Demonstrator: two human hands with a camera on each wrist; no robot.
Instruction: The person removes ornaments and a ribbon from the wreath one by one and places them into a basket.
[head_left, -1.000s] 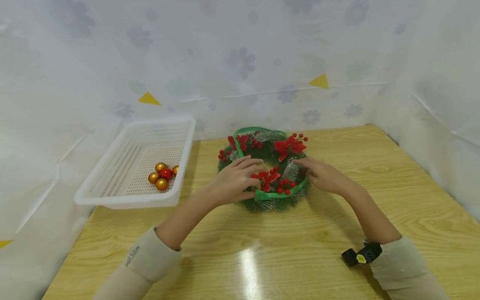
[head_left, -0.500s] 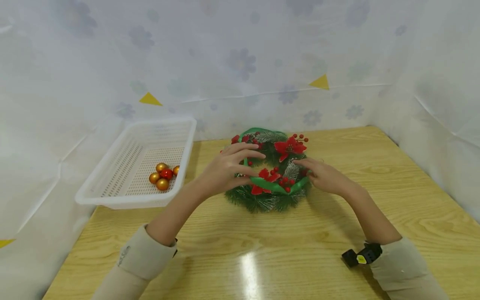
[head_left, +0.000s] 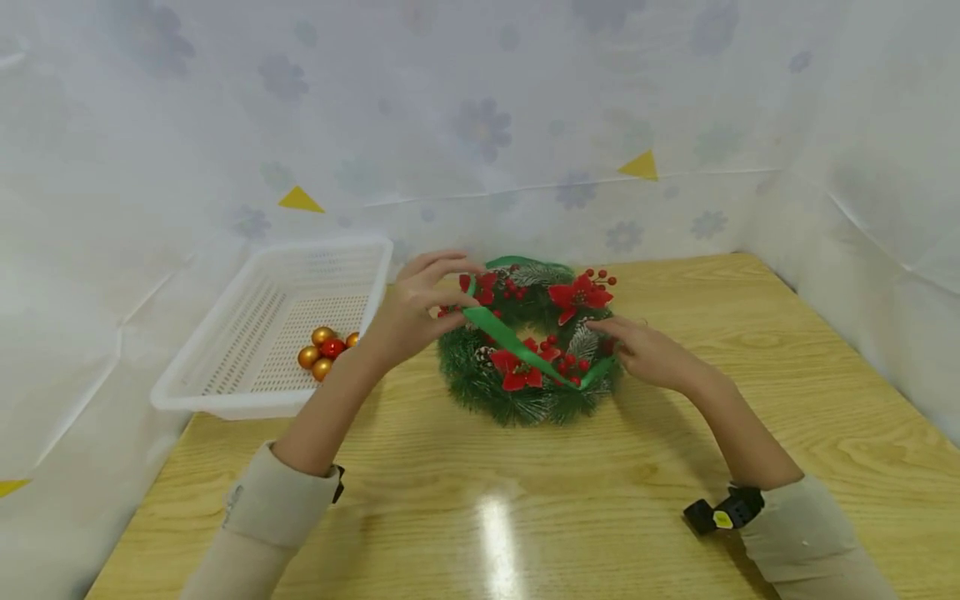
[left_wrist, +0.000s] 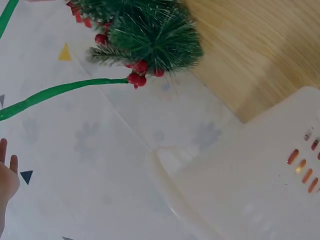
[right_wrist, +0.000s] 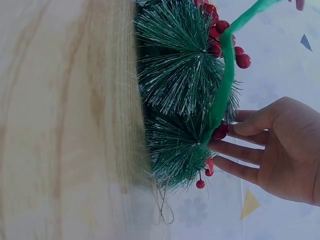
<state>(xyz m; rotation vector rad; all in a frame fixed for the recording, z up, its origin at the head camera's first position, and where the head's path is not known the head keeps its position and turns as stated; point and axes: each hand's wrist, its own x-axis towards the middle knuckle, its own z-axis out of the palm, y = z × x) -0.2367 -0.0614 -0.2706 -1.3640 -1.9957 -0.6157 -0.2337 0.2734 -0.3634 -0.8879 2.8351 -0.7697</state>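
Observation:
A green wreath (head_left: 480, 392) with red flowers, red berries and frosted sprigs lies on the table. My left hand (head_left: 408, 308), raised over the wreath's left side, pinches a green ribbon (head_left: 517, 343) between thumb and fingers. From there the ribbon slants across the front flower (head_left: 517, 372) to the right side; another stretch runs along the wreath's back. At the wreath's right edge, my right hand (head_left: 654, 352) holds the greenery, its index finger laid over the sprigs. In the right wrist view, its fingertips meet beside a dark red berry (right_wrist: 220, 131) and the ribbon.
A white perforated plastic basket (head_left: 187, 375) stands left of the wreath, holding several gold balls (head_left: 309, 357) and a red ball (head_left: 332, 347). The wooden table (head_left: 600, 500) meets a white floral sheet (head_left: 480, 167) at the back. A thin string loop (right_wrist: 162, 212) hangs off the wreath.
My left hand has moved left and away from me, drawing the ribbon from the wreath's front edge into a diagonal across it. The right hand and the wreath have stayed in place.

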